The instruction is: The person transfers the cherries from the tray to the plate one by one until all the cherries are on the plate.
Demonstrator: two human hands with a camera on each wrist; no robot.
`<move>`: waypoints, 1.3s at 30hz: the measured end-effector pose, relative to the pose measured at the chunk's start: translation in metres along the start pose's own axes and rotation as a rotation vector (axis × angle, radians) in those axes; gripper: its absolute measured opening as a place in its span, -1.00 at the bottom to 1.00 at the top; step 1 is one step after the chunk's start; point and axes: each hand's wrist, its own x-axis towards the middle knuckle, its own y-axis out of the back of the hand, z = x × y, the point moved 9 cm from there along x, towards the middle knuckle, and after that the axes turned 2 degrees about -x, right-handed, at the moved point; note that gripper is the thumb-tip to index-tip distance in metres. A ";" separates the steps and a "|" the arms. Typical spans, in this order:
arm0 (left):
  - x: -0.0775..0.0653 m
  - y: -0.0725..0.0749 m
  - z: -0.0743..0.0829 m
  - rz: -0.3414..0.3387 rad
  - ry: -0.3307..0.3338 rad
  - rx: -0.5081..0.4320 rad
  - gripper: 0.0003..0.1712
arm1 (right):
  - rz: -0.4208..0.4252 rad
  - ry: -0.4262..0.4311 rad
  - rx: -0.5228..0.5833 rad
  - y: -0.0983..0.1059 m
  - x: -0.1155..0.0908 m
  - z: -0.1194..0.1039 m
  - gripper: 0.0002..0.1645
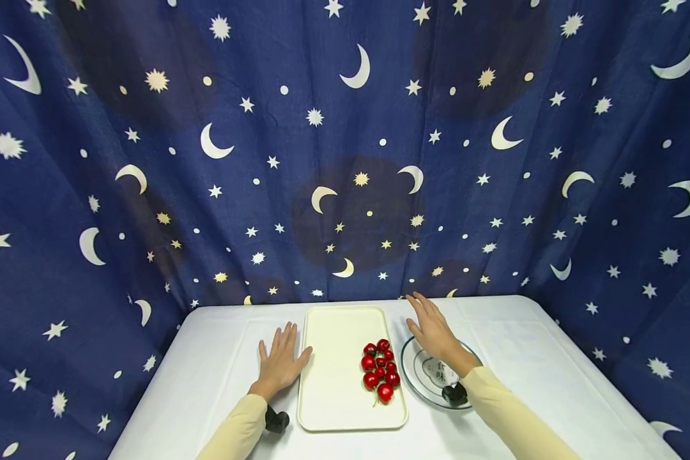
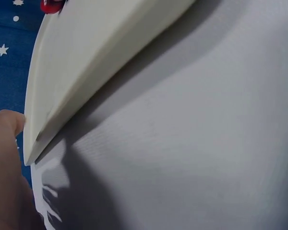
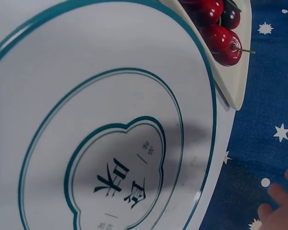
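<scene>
Several glossy red cherries lie grouped on the right half of a cream rectangular tray; a few carry stems. My left hand is spread beside the tray's left edge, palm down. Its thumb is close to the rim; whether they touch I cannot tell. To the tray's right is a white plate with a green rim and printed characters. My right hand hovers with extended fingers over the plate's far side, holding nothing. In the right wrist view, only part of that hand shows at the lower right.
A white cloth covers the table. Behind it and at both sides hangs a dark blue curtain with moons and stars. A black wrist device sits under the left wrist, another under the right, above the plate.
</scene>
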 end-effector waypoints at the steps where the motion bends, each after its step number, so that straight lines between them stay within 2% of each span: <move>1: -0.001 -0.003 -0.001 -0.015 0.003 -0.002 -0.07 | 0.004 0.009 -0.002 -0.001 -0.001 -0.001 -0.32; 7: -0.004 -0.013 -0.003 -0.068 -0.003 -0.006 -0.07 | -0.002 0.045 0.000 -0.006 -0.004 -0.006 -0.33; 17: -0.002 -0.016 -0.008 -0.045 -0.034 0.053 -0.16 | -0.033 0.089 0.012 -0.017 -0.005 -0.018 -0.38; 29: -0.005 -0.021 -0.012 -0.051 -0.041 0.099 -0.18 | -0.164 0.078 0.028 -0.035 -0.008 -0.028 -0.45; 39: -0.004 -0.020 -0.013 -0.062 -0.034 0.112 -0.18 | -0.243 0.079 0.051 -0.049 -0.009 -0.030 -0.38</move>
